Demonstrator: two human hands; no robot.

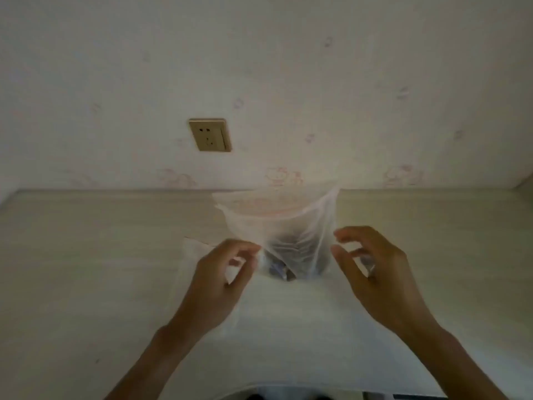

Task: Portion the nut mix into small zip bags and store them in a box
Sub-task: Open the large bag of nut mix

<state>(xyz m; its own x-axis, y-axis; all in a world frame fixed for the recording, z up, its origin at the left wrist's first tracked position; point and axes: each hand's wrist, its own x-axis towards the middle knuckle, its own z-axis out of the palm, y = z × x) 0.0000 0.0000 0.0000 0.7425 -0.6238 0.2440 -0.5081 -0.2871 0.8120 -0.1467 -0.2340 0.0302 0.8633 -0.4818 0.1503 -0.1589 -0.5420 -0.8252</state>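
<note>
We look down first at the pale wood-grain table (86, 255), which fills the lower half of the view and runs back to a wall (259, 67) papered with faint pink cartoon figures. A sheet of thin clear plastic (288, 313) lies flat on the table in front of us, its far left corner near our left wrist side; we cannot tell whether it is a bag or loose film.

Next comes the zip bag (277, 226), clear and standing upright at the middle of the table, mouth wide open toward the wall. A dark heap of nut mix (284, 264) sits in its bottom, blurred through the plastic.

Our left hand (219, 278) is just left of the bag, thumb and forefinger pinched on the bag's near-left side, the other fingers curled beneath. Our right hand (372, 272) hovers just right of the bag, fingers bent and spread, holding nothing; the fingertips are close to the bag's side, and we cannot tell whether they touch it.

Smallest, a beige wall socket (210, 134) sits above the table, left of the bag.
</note>
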